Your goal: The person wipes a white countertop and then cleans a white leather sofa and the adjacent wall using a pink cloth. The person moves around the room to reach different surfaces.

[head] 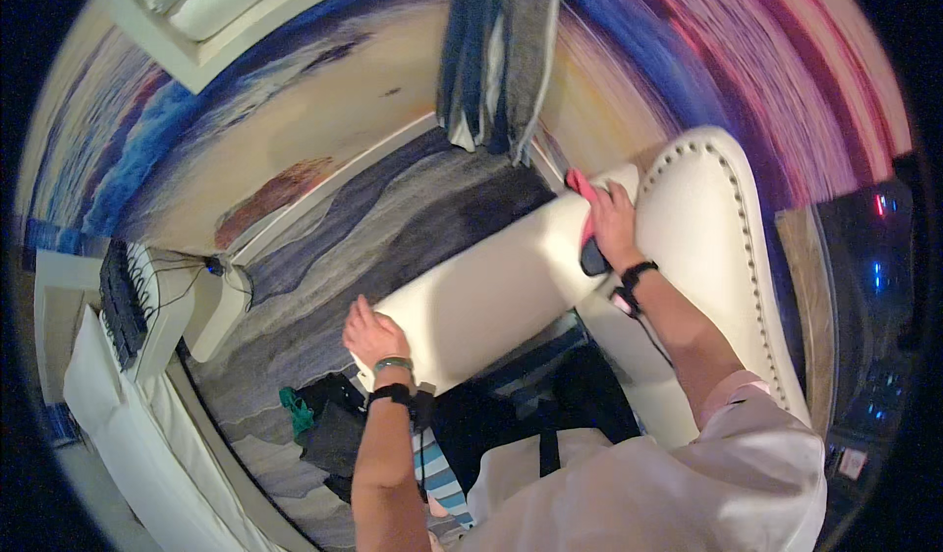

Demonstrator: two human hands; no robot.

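Note:
A cream upholstered armrest (490, 287) of a studded sofa or lounge chair runs diagonally in front of me. My left hand (377, 335) rests at its near left end, fingers bent over the edge, holding no separate thing. At the far right end, my right hand (613, 220) presses on a pink and dark grey cloth (589, 239), lying between the palm and the upholstery. The cream backrest (700, 257) with a row of studs rises just right of that hand. Both wrists wear dark bands.
Dark and green clothes (324, 423) lie on the patterned carpet (324, 257). Blue and grey curtains (497, 58) hang at the corner. A white bed or couch (125, 434) stands at left, beside a small stand holding a black device (121, 305) with many cables. A window (877, 294) is at right.

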